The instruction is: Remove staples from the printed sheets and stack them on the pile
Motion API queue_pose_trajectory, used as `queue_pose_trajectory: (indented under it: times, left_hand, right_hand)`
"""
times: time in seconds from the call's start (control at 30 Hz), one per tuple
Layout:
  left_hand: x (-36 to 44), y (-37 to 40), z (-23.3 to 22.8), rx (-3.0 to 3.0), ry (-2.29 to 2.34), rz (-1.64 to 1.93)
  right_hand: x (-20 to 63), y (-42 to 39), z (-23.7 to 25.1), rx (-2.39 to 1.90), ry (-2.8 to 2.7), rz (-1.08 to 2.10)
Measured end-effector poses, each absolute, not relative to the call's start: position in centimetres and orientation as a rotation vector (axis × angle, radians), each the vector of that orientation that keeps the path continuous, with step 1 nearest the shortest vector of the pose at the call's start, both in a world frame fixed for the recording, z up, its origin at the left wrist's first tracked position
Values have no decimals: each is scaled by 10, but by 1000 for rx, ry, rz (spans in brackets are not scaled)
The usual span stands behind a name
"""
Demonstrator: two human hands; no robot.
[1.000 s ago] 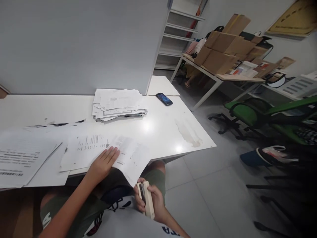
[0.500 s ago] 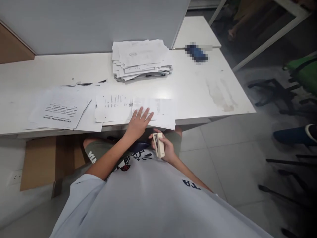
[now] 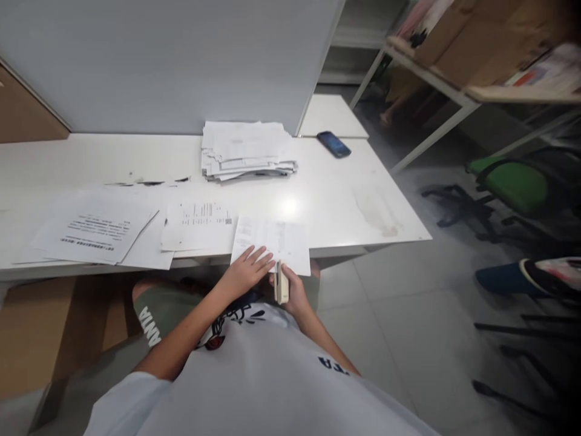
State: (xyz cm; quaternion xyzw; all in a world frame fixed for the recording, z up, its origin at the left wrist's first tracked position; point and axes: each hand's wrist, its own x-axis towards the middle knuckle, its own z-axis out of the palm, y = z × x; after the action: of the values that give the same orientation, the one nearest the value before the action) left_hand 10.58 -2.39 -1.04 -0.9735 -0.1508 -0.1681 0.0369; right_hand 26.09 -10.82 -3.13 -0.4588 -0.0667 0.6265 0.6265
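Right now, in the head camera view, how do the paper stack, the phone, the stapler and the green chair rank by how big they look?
1. paper stack, clearly the largest.
2. green chair, though it stands farther off, so its true size is unsure.
3. phone and stapler, held in the right hand, look about alike; I won't rank them.

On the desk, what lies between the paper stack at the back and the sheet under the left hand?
Head view: mostly bare white desk with a light glare separates the paper stack from the sheet under the left hand; another printed sheet sits just left.

Left hand (image 3: 247, 270) flat on sheet (image 3: 272, 242); right hand (image 3: 293, 289) grips stapler (image 3: 281, 283), apparently at sheet edge.
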Motion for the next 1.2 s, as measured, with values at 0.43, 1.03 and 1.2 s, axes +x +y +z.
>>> queue_pose_trajectory:
  times: [0.43,1.03,1.2]
  left_hand:
    - [138,72,83,-2747,-487,-515]
    - [172,287,84,-2869,-1278,-175]
    - [125,226,85,-2846,-1157,-341]
  right_hand:
    - [286,-50,32,-859,-462,1248]
    - [367,-14,-6,-805,-250,1299]
    - [364,-15,-16,-732,-233,1290]
